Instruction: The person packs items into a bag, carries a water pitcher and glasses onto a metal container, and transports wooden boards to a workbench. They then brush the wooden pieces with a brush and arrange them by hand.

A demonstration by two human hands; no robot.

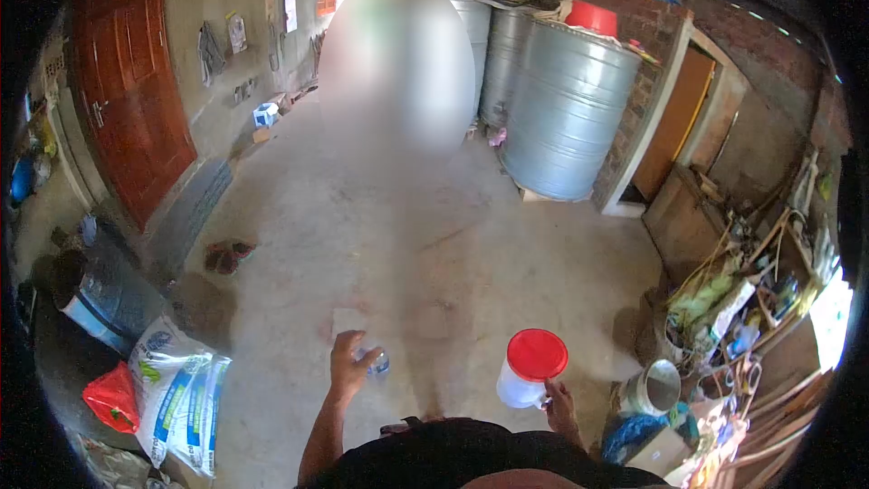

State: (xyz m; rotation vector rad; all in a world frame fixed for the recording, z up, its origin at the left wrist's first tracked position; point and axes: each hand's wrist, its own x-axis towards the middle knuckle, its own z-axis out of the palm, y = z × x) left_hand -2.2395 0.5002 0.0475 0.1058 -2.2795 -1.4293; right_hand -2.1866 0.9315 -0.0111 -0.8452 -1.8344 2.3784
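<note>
Both my hands are full above a concrete floor (299,208), cluttered at both sides.
From the left: a red bag (112,398) leans by a dark barrel (127,303) and printed white sacks (181,398), with a wooden door (131,81) beyond and dark footwear (228,257) on the floor; my left hand (347,369) has its fingers curled around a small clear container (378,362); a blurred patch (394,72) hides what lies ahead; the red-lidded tub (532,367) is at my right hand (560,406), gripped by its near side; a metal tank (570,109) bearing a red basin (593,17) stands behind; a bucket (653,388) and piled clutter (724,308) crowd the right.
</note>
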